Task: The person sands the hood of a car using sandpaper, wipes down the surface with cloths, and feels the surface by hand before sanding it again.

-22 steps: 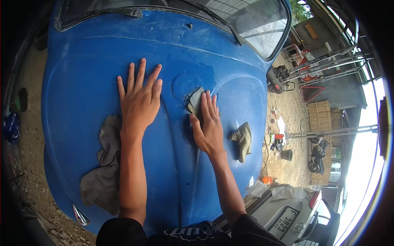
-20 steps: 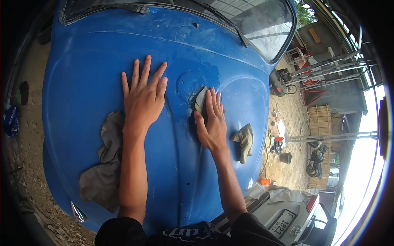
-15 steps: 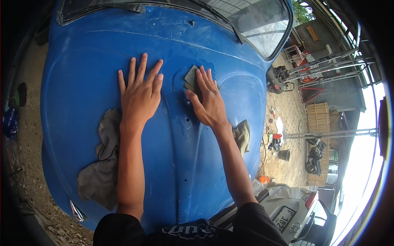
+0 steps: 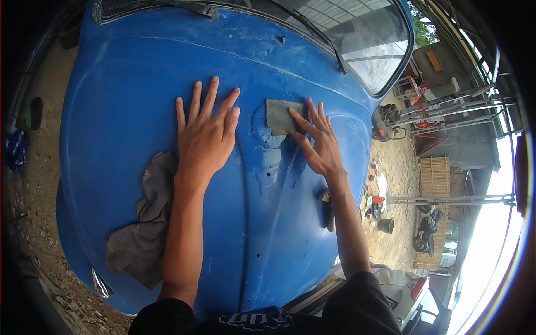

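My left hand (image 4: pixel 206 138) lies flat on the left half of a blue car hood (image 4: pixel 111 134), fingers spread, nothing in it. To the right, a rectangular grey-green sheet of sandpaper (image 4: pixel 276 114) rests on the hood. Its right end is touched by the index finger and thumb of my right hand (image 4: pixel 321 146); the other fingers stretch past it onto the paint. Wet streaks show around the sheet. A crumpled grey cloth (image 4: pixel 139 240) is beside my left forearm. Another small cloth (image 4: pixel 331 219) is mostly hidden behind my right forearm.
The windshield (image 4: pixel 363 42) and a wiper (image 4: pixel 315 30) are beyond the hood. At right are a black bucket (image 4: pixel 385 225), a parked motorbike (image 4: pixel 427 230) and metal poles (image 4: pixel 446 106) on a paved floor. A silver car (image 4: pixel 405 298) stands at the lower right.
My right hand has slid right, off most of the sandpaper, and its fingers have spread. The sheet now lies flatter and more uncovered. My left hand stays flat on the hood.
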A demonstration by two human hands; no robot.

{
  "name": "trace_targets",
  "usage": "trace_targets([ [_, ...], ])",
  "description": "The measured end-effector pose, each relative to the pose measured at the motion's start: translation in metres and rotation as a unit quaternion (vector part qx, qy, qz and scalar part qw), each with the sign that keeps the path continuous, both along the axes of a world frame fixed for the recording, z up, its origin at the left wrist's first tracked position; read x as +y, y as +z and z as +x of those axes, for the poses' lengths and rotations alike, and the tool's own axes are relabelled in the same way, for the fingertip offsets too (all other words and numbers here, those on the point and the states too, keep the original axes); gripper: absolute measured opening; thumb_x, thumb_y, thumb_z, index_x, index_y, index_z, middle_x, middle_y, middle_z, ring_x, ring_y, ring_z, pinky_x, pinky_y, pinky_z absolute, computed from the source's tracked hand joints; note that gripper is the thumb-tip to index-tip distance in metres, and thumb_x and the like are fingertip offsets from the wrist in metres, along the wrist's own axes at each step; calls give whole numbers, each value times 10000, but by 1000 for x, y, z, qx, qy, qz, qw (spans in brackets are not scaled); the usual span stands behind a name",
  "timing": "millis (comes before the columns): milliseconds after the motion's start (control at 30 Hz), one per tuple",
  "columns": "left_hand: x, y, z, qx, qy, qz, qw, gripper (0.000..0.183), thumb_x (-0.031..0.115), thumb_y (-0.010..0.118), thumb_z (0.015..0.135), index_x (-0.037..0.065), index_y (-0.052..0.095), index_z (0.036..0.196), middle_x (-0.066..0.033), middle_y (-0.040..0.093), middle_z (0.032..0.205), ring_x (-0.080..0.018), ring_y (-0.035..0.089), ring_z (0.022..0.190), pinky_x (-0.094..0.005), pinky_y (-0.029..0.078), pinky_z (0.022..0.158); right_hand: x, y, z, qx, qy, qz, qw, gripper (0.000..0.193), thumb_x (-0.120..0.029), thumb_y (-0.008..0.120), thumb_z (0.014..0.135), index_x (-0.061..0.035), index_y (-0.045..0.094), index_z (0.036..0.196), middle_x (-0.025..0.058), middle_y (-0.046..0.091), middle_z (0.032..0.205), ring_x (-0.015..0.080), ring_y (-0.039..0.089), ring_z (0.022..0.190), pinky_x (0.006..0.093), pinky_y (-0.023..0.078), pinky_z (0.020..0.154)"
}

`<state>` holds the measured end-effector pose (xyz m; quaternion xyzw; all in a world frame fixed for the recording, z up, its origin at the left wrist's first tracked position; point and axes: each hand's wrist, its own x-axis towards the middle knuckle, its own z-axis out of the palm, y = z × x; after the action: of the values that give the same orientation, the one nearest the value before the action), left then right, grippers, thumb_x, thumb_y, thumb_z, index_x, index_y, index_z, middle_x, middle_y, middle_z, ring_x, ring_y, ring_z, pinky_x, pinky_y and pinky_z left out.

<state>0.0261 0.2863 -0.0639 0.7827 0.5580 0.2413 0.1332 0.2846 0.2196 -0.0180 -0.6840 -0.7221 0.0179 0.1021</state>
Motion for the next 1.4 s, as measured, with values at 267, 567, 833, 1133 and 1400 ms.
trace_targets([
  [267,1,-6,-6,-1,1,14,1000,523,500,192,1096,349,462,1517,-9,274,1668,-267,177,1558,-553,47,1260,21,-13,-74,-1,29,101,994,784,-627,683,851,-122,572,1442,216,410,1568,395,340,1480,488,341,1186],
  [567,1,-1,-3,-14,-1,14,1000,531,498,191,1095,332,480,1508,-6,285,1663,-258,185,1556,-551,45,1263,40,-25,-82,73,-72,231,968,243,-235,728,914,-50,730,1072,130,676,1094,316,654,974,411,535,857],
  [833,2,-3,-5,-13,0,15,1000,542,515,180,1089,342,476,1508,2,290,1661,-253,181,1557,-541,38,1267,39,-8,-61,46,-5,210,977,259,14,666,812,-10,659,1070,124,662,958,337,647,914,432,548,783],
  [1133,0,0,-1,-22,-1,17,1000,544,513,176,1091,338,484,1504,3,296,1659,-257,186,1556,-538,40,1266,46,-15,-78,32,-7,242,970,193,-19,713,784,-40,722,975,95,672,937,307,656,889,404,564,777],
  [1400,5,-2,-10,-45,15,-25,999,574,479,143,1100,249,410,1554,8,300,1657,-215,187,1554,-501,54,1274,42,-23,-82,58,121,241,961,264,17,697,757,-73,742,1001,53,694,955,260,669,883,362,573,769],
])
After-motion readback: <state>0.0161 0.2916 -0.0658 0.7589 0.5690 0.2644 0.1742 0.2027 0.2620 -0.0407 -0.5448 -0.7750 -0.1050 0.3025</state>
